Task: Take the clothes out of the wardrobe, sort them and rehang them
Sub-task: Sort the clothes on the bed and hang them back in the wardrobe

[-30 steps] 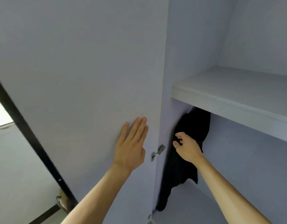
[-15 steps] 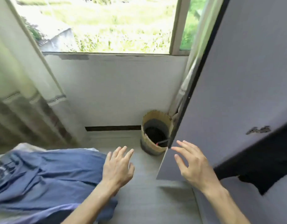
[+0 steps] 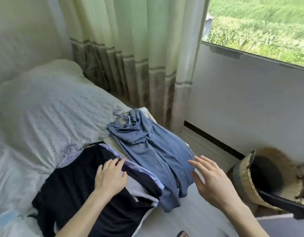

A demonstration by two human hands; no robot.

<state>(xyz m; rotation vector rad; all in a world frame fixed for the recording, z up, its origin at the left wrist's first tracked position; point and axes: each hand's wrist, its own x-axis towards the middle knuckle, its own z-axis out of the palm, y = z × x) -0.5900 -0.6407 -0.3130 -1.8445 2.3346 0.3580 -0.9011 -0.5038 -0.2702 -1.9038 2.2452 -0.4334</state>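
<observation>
A blue garment [image 3: 153, 151] on a hanger lies across the corner of the bed [image 3: 45, 108], its lower end drooping over the edge. Beside it, nearer me, a black garment [image 3: 76, 189] lies on top of lilac and grey pieces [image 3: 141, 171]. My left hand [image 3: 110, 177] hovers over or rests on the black garment with relaxed fingers; it holds nothing. My right hand [image 3: 207, 178] is spread open in the air just right of the blue garment's lower end, with nothing in it. The wardrobe is out of view.
A woven basket [image 3: 247, 178] with a dark inside stands on the floor at the right, below the window wall [image 3: 242, 100]. Pale green curtains [image 3: 130, 48] hang behind the bed. A dark door edge [image 3: 284, 204] crosses the lower right corner.
My view has swung left from the wardrobe, past the window and basket, to the bed. My right hand let go of the black garment hanging inside. Both hands now reach over the clothes on the bed.
</observation>
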